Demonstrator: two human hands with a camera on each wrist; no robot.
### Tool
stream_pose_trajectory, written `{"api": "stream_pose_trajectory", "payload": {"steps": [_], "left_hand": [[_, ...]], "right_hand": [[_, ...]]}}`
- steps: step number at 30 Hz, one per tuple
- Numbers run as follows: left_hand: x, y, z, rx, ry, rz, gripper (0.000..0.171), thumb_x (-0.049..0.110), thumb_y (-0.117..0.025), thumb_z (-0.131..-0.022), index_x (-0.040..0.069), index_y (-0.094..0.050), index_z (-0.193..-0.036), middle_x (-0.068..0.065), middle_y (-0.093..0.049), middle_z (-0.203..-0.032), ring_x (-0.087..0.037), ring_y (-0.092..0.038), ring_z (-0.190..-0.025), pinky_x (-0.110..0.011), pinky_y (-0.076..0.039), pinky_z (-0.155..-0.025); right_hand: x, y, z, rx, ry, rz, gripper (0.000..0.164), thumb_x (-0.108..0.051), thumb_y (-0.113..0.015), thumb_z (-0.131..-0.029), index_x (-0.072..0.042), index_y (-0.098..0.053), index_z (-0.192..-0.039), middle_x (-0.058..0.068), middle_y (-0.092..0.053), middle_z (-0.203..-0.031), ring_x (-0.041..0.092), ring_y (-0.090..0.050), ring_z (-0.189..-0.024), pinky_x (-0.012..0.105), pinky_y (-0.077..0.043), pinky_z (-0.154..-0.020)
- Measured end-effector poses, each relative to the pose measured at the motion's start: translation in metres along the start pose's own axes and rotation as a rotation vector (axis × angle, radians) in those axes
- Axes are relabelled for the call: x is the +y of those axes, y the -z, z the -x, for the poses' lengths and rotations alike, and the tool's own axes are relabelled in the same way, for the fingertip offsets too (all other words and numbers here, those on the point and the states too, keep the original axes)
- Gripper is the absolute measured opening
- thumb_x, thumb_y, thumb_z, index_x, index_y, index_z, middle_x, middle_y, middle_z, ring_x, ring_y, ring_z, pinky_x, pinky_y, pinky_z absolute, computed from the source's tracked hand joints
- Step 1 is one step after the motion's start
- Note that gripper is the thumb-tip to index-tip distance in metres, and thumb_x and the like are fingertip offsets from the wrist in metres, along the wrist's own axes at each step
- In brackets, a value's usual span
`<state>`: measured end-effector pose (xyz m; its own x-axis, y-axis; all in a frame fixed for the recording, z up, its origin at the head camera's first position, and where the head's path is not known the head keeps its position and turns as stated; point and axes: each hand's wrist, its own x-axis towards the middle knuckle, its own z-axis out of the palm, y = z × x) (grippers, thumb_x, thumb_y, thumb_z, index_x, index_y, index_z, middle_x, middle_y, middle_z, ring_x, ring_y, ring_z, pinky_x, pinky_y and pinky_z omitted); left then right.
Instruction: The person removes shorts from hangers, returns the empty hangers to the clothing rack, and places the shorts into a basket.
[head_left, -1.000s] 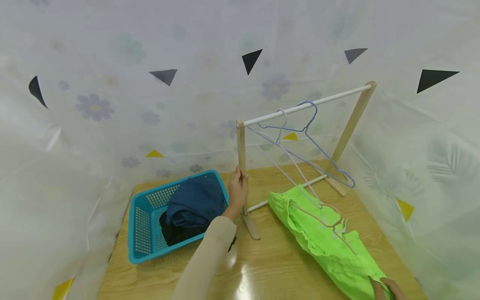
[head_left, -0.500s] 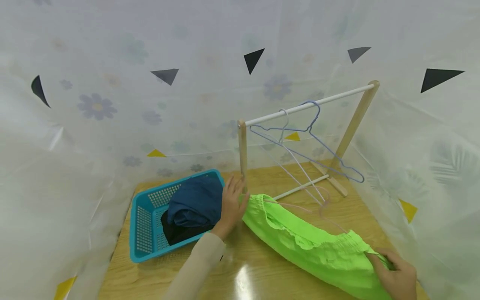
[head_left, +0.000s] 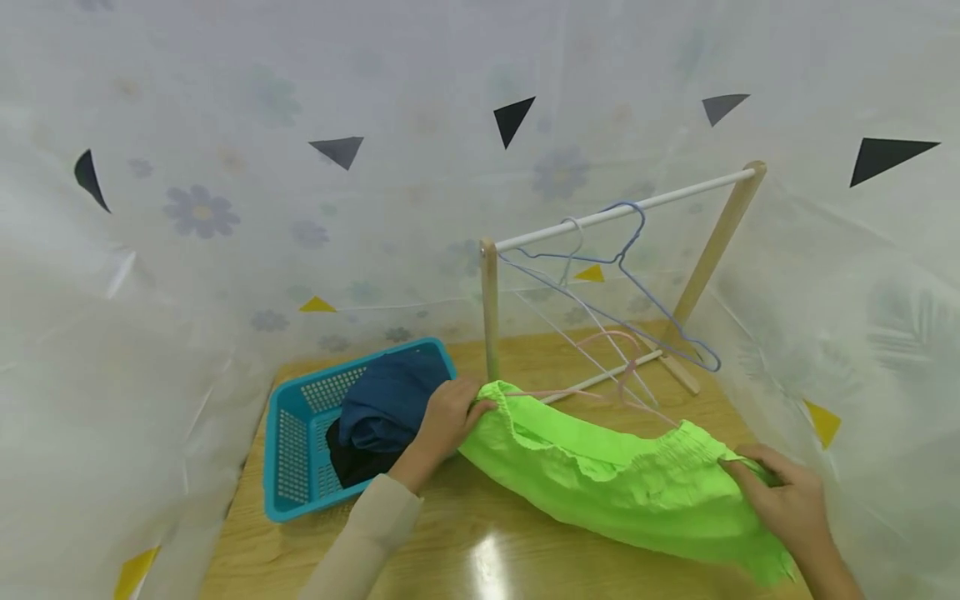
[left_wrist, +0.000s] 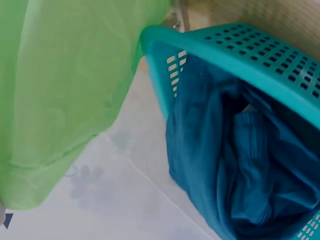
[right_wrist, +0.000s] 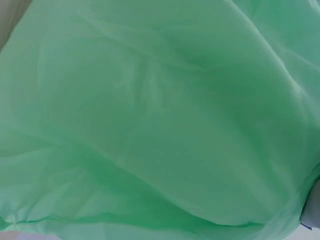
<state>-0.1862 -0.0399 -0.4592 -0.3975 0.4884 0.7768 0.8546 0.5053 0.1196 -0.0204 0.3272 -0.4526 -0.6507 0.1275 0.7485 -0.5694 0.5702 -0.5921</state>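
Both hands hold a bright green garment with a gathered elastic waist, stretched between them above the table. At the waist's left end, my left hand pinches the cloth. The right hand grips the other end, thumb in front. A pink hanger sits at the waist opening with its hook upward; its lower ends are hidden by the cloth. Green fabric fills most of the right wrist view. In the left wrist view the garment hangs beside the teal basket.
A wooden rack with a white rail stands behind the garment. On it hang a blue hanger and a white hanger. The basket holds dark blue cloth and black cloth. Plastic sheeting surrounds the table.
My left hand has left the rack's post and taken the garment's waist. The right hand has moved up and into fuller view, and the garment has been raised and spread leftward with the pink hanger.
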Motion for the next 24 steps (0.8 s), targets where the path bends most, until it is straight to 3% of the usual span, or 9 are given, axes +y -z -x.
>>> {"api": "stream_pose_trajectory", "payload": {"steps": [3,10,14,19,24], "left_hand": [[0.001,0.006,-0.001,0.028,-0.02,0.004,0.047,0.044,-0.029,-0.093,0.008,-0.054,-0.075,0.0,-0.05,-0.061,-0.009,-0.041,-0.05,-0.019,-0.034,-0.048],[0.007,0.012,-0.003,0.049,-0.041,0.016,0.044,0.042,-0.031,-0.093,0.011,-0.049,-0.069,0.001,-0.044,-0.057,-0.007,-0.036,-0.047,-0.016,-0.03,-0.047],[0.018,0.013,-0.009,0.035,-0.058,0.015,0.043,0.042,-0.032,-0.093,0.011,-0.051,-0.07,0.001,-0.046,-0.058,-0.007,-0.039,-0.049,-0.016,-0.032,-0.049],[0.032,0.011,-0.014,0.05,-0.084,0.012,0.042,0.04,-0.032,-0.094,0.012,-0.05,-0.069,0.001,-0.045,-0.056,-0.006,-0.036,-0.046,-0.013,-0.029,-0.046],[0.036,0.013,-0.015,0.097,-0.082,0.025,0.043,0.04,-0.032,-0.095,0.011,-0.057,-0.075,0.004,-0.044,-0.051,-0.002,-0.033,-0.04,-0.009,-0.022,-0.041]], "right_hand": [[-0.004,-0.004,-0.009,-0.029,-0.025,0.036,0.032,0.027,-0.065,-0.052,0.0,-0.066,-0.069,-0.028,-0.062,-0.078,-0.014,-0.054,-0.06,0.004,-0.042,-0.054],[-0.001,-0.019,-0.019,-0.046,0.063,-0.101,0.024,0.025,-0.063,-0.054,0.007,-0.066,-0.07,-0.019,-0.066,-0.078,-0.008,-0.053,-0.05,0.009,-0.04,-0.043],[0.0,-0.03,-0.023,-0.068,0.107,-0.109,0.006,0.009,-0.071,-0.068,0.008,-0.065,-0.069,-0.018,-0.066,-0.077,-0.008,-0.053,-0.052,0.009,-0.04,-0.044],[-0.003,-0.049,-0.027,-0.095,0.169,-0.04,0.034,-0.022,-0.072,-0.076,0.01,-0.063,-0.067,-0.004,-0.066,-0.066,-0.008,-0.055,-0.056,0.007,-0.041,-0.048],[-0.008,-0.061,-0.029,-0.13,0.159,0.005,0.028,-0.017,-0.074,-0.073,0.008,-0.064,-0.069,0.011,-0.064,-0.059,-0.006,-0.051,-0.049,0.008,-0.039,-0.044]]}}
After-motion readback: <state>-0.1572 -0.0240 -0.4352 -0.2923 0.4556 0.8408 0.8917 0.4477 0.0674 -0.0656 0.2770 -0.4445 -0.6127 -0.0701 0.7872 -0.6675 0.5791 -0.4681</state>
